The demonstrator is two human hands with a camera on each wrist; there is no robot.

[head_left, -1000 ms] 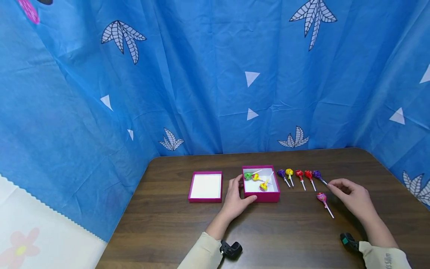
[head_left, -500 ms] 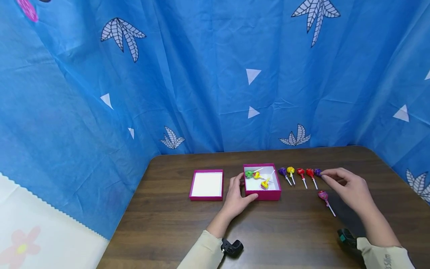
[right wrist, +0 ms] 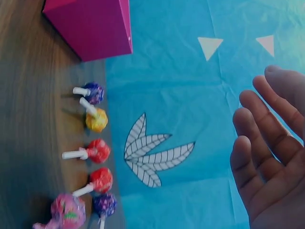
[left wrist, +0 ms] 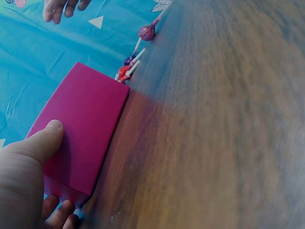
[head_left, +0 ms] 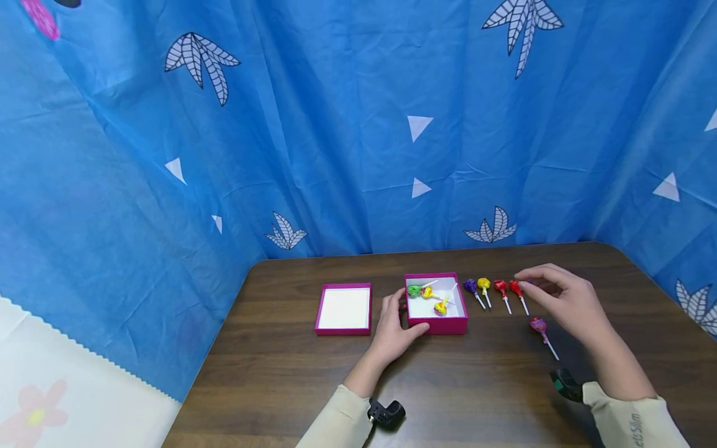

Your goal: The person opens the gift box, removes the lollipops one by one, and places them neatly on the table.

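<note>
My left hand [head_left: 392, 335] holds the magenta open box [head_left: 438, 326] at its near left corner, thumb on the front wall and fingers along the left side. Inside lie a green lollipop [head_left: 414, 290] and two yellow ones. To the box's right stretches a row of lollipops: purple [head_left: 470, 285], yellow [head_left: 484, 284], two red ones, and a second purple lollipop [right wrist: 105, 204], which the right hand hides in the head view. My right hand [head_left: 568, 305] hovers over the row's right end, fingers loosely bent and nothing in them. A pink lollipop [head_left: 538, 325] lies nearer.
A shallow magenta lid [head_left: 343, 308] with a white inside lies left of the box, beyond my left hand. The brown wooden table [head_left: 465, 386] ends at the back against a blue patterned curtain [head_left: 358, 155].
My right hand has moved left, from the far purple lollipop's stick to over its head and close to the red one. The left hand stays on the box.
</note>
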